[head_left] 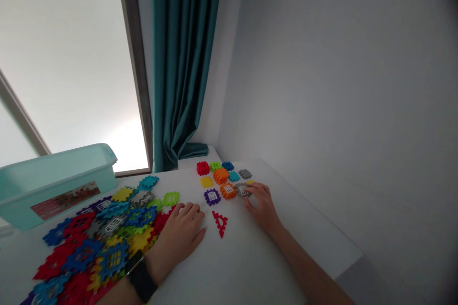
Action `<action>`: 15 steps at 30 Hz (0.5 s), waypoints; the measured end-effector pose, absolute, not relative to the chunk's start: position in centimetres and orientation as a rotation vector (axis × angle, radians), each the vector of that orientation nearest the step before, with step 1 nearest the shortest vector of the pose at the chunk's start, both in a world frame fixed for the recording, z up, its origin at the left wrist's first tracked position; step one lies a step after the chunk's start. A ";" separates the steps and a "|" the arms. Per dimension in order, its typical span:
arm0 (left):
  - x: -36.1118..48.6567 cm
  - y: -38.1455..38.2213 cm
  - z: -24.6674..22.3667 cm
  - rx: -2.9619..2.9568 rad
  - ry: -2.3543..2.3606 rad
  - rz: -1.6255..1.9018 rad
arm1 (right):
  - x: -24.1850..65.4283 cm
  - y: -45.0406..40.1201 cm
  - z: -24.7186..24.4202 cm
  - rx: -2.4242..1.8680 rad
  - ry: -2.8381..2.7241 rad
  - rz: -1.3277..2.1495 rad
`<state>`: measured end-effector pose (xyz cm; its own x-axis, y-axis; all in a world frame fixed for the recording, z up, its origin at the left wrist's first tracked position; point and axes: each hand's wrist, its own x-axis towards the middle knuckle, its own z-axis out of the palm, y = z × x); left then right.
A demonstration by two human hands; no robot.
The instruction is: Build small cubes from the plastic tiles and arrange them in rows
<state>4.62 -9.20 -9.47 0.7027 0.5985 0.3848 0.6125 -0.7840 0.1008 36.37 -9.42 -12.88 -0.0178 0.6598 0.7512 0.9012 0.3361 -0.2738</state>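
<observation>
My right hand (264,207) has its thumb and fingers at the edges of a grey toothed square tile (242,189) with a white window insert. That tile is the right end of a row with an orange window tile (228,191) and a purple window tile (212,196). My left hand (183,228), with a black watch on the wrist, lies palm down at the right edge of a pile of toothed building tiles (114,257). Its fingers are loosely apart, beside a red tile (161,223). Between the hands lies a red triangular tile (220,224).
Behind the row stand small groups of tiles: red (202,168), lime (215,166), dark blue (228,166), orange (221,176), yellow (206,181), light blue (234,176) and grey (245,174). A mint tub (103,174) stands at the left. A wall (339,105) borders the right side.
</observation>
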 end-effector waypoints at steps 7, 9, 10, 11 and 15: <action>4.7 -8.9 -10.2 -2.911 -0.991 -0.615 | 38.1 -7.2 -12.9 -1.473 -1.784 -0.313; 4.6 -8.8 -10.7 -2.902 -0.996 -0.611 | 38.1 -6.7 -13.1 -1.496 -1.793 -0.290; 4.6 -8.7 -10.8 -2.898 -0.997 -0.600 | 38.1 -6.5 -13.1 -1.509 -1.794 -0.280; 4.6 -8.7 -11.0 -2.894 -0.998 -0.595 | 38.1 -6.4 -13.2 -1.522 -1.793 -0.271; 4.4 -8.5 -11.1 -2.910 -0.974 -0.640 | 38.3 -6.3 -13.5 -1.564 -1.796 -0.236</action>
<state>4.42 -8.48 -11.15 0.7237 0.5753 0.3812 0.5783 -0.8069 0.1199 38.34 -6.34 -13.48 0.0070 0.7828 0.6222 0.9170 0.2432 -0.3163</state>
